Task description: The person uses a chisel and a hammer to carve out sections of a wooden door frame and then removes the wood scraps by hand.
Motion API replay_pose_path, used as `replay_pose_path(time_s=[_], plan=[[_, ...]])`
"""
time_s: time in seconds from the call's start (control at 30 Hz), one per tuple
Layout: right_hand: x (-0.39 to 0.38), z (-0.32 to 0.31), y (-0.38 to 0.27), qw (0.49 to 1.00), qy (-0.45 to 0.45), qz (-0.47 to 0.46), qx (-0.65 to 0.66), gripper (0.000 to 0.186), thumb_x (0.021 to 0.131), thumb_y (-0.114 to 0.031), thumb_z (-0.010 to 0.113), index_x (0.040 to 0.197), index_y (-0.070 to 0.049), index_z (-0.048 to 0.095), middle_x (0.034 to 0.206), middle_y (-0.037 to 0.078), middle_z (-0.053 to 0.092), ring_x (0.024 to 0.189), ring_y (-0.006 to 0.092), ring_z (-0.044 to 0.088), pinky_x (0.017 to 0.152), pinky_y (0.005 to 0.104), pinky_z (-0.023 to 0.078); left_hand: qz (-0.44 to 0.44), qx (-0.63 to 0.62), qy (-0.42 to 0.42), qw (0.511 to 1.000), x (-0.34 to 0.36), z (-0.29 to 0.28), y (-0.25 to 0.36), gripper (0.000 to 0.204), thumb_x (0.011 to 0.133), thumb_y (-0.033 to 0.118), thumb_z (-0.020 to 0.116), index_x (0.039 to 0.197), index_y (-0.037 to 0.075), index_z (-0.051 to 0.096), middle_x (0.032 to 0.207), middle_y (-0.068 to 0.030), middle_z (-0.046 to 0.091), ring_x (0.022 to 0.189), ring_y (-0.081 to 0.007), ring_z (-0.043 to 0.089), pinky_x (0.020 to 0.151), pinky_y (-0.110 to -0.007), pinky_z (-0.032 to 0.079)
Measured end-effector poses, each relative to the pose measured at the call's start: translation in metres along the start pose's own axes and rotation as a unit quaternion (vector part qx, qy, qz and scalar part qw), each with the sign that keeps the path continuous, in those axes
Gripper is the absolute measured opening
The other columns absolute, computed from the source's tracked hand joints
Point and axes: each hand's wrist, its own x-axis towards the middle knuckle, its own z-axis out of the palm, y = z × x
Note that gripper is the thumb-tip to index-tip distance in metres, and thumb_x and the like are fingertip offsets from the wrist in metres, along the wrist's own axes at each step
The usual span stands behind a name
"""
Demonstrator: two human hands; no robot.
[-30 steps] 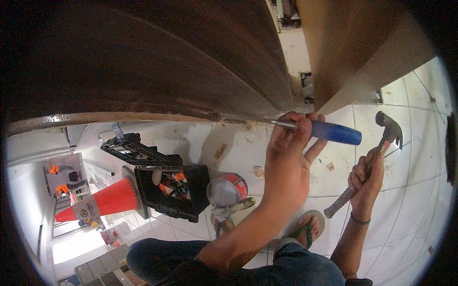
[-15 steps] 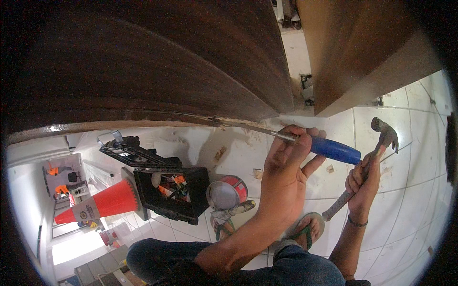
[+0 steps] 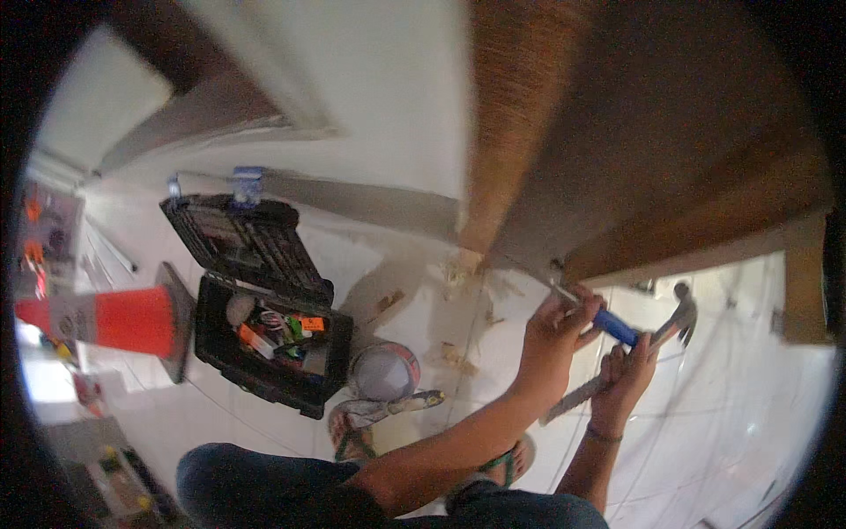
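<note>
My left hand (image 3: 553, 339) is closed round a chisel with a blue handle (image 3: 615, 327). The chisel's metal end points up and left toward the lower edge of a dark brown wooden door panel (image 3: 652, 150); blur hides whether its tip touches the wood. Just right of it, my right hand (image 3: 621, 379) grips a claw hammer (image 3: 667, 333) by the handle. The hammer's head is up to the right and its grip end slants down to the left. The fingers of my right hand are close by the butt of the chisel handle.
Left of my feet stands an open black toolbox (image 3: 211, 353) full of small items, with an orange cone (image 3: 132, 319) beyond it. A round tin (image 3: 388, 370) and a scraper-like tool (image 3: 419, 401) are near my sandalled feet. Wood chips (image 3: 454, 357) litter the white tiles.
My view has swung, so the toolbox, cone and tin sit further left. The chisel has come away from the long panel edge to another wooden edge further right. Both hands keep their tools.
</note>
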Motion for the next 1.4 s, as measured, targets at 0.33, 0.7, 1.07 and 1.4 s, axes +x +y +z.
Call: replay_pose_path(time_s=[0.33, 0.7, 1.07, 1.4], plan=[[-0.138, 0.114, 0.062, 0.997, 0.034, -0.045, -0.045, 0.029, 0.101, -0.027, 0.052, 0.123, -0.011, 0.039, 0.067, -0.006, 0.032, 0.048, -0.0002, 0.031, 0.036, 0.0154, 0.025, -0.032, -0.019, -0.028, 0.999, -0.060, -0.125, 0.115, 0.028, 0.089, 0.028, 0.069, 0.104, 0.008, 0.057, 0.099, -0.0044, 0.061, 0.096, -0.0144, 0.061, 0.089, -0.033, 0.051], [-0.157, 0.105, 0.101, 0.996, 0.036, -0.069, -0.046, 0.035, 0.101, -0.027, 0.053, 0.129, -0.011, 0.039, 0.062, -0.006, 0.033, 0.046, 0.0010, 0.030, 0.036, 0.0163, 0.027, -0.024, 0.018, -0.027, 0.999, -0.063, -0.159, 0.128, 0.025, 0.091, 0.024, 0.067, 0.104, 0.004, 0.058, 0.095, -0.0056, 0.060, 0.094, -0.0155, 0.062, 0.087, -0.032, 0.055], [-0.137, 0.134, 0.071, 0.995, 0.064, -0.063, -0.038, 0.034, 0.099, -0.025, 0.056, 0.127, -0.009, 0.044, 0.073, -0.005, 0.035, 0.058, -0.0001, 0.036, 0.045, 0.0150, 0.031, 0.010, 0.041, -0.027, 0.999, -0.043, -0.135, 0.116, 0.028, 0.092, 0.028, 0.066, 0.102, 0.004, 0.058, 0.092, -0.0053, 0.059, 0.094, -0.0142, 0.061, 0.087, -0.031, 0.054], [-0.082, 0.047, 0.024, 0.999, 0.032, -0.021, 0.018, 0.016, 0.098, -0.023, 0.056, 0.100, -0.010, 0.046, 0.073, -0.004, 0.038, 0.052, -0.0006, 0.033, 0.040, 0.0147, 0.027, -0.022, 0.024, -0.028, 0.999, -0.042, -0.060, 0.055, 0.026, 0.090, 0.023, 0.068, 0.106, 0.006, 0.056, 0.102, -0.0074, 0.062, 0.100, -0.0168, 0.063, 0.092, -0.034, 0.055]])
